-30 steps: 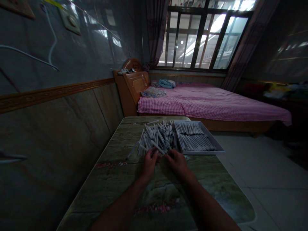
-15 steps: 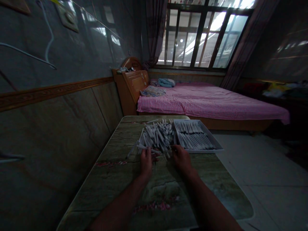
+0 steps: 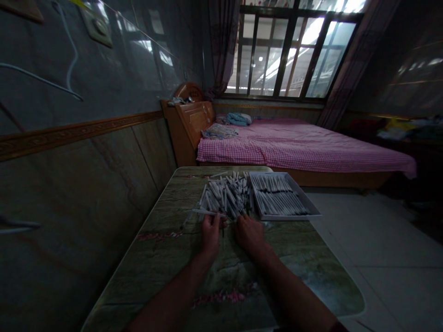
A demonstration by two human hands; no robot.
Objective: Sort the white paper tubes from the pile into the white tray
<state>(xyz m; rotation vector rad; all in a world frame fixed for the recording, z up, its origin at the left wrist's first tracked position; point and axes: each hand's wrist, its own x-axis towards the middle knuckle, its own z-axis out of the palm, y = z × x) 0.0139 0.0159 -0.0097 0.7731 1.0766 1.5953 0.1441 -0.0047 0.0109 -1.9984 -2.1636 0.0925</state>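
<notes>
L hand (image 3: 211, 235) pinching a white tube (image 3: 207, 212); R hand (image 3: 249, 235) curled narrow, can't tell if holding; tube pile (image 3: 224, 196) just ahead of both; tray (image 3: 284, 196) of tubes ahead of R, on table (image 3: 297, 258).

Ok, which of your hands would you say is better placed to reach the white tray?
Probably the right hand: it rests nearer the tray, beside the pile of white tubes, and seems empty. The left hand sits farther away, with a tube at its fingertips.

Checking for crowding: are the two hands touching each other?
Apart: the head view shows a strip of tabletop between the left hand and the right hand.
</notes>
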